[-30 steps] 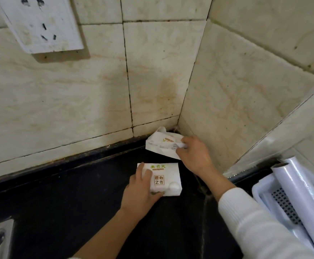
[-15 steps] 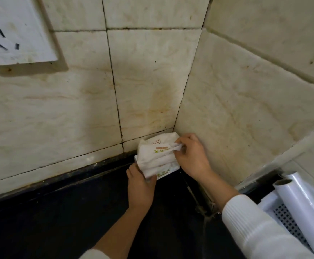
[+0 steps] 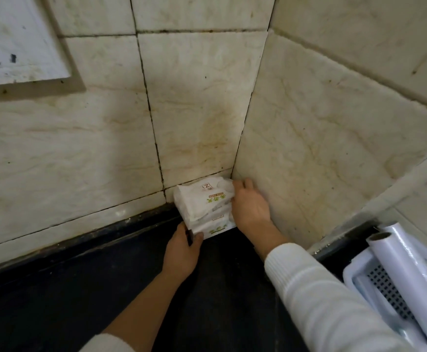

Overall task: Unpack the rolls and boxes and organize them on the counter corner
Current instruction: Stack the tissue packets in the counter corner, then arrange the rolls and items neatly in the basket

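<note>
two white soft packs [image 3: 205, 207] with green and orange print sit stacked in the corner where the two tiled walls meet, on the black desk [image 3: 54, 288]. the upper pack lies tilted on the lower one, its far edge up against the back wall, and the lower pack [image 3: 220, 228] shows as a strip at the near side of the stack.

the left hand [image 3: 181, 252] is at the near left corner of the stack, its fingers [image 3: 198, 236] curled against the lower pack's near edge, the thumb at the left side; it presses the packs but whether it truly grips them cannot be told. the right hand [image 3: 249, 207] is at the right side of the stack, between the packs and the side wall, fingers bent onto the upper pack's right edge, touching it rather than closed around it. the right arm wears a white ribbed sleeve [image 3: 316, 295].

well to the right of the stack, at the picture's edge, a white plastic basket [image 3: 354, 278] with a perforated bottom holds a roll of clear film [image 3: 408, 278] on a cardboard core, lying slanted. up on the back wall, far left of the stack, hangs a soiled white socket plate [image 3: 16, 39]. the tiles [image 3: 194, 102] above the stack are stained brownish near the corner joint.
</note>
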